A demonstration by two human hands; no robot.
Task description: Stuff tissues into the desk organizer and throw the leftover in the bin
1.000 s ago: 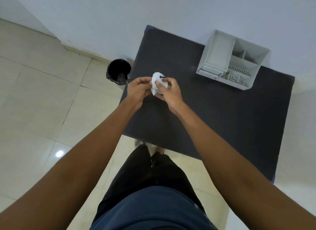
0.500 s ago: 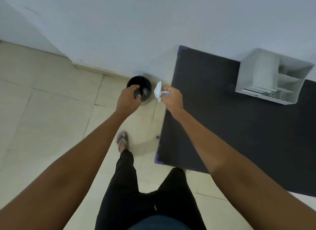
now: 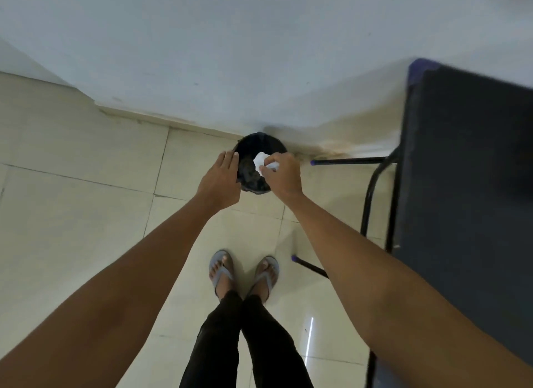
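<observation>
A small black bin (image 3: 261,145) with a dark liner stands on the tiled floor against the white wall. My right hand (image 3: 284,175) is over its right rim, fingers pinched on a crumpled white tissue (image 3: 261,161) that hangs above the bin's opening. My left hand (image 3: 223,178) hovers over the bin's left rim with its fingers straight and close together, holding nothing. The desk organizer is out of the frame.
The dark table top (image 3: 473,203) fills the right side, with its black metal legs (image 3: 369,197) reaching toward the bin. My feet in grey flip-flops (image 3: 245,272) stand on the cream tiles just in front of the bin.
I have turned left from the table to the bin. The right hand carried the tissue from the table edge to above the bin's opening. The organizer has left the frame.
</observation>
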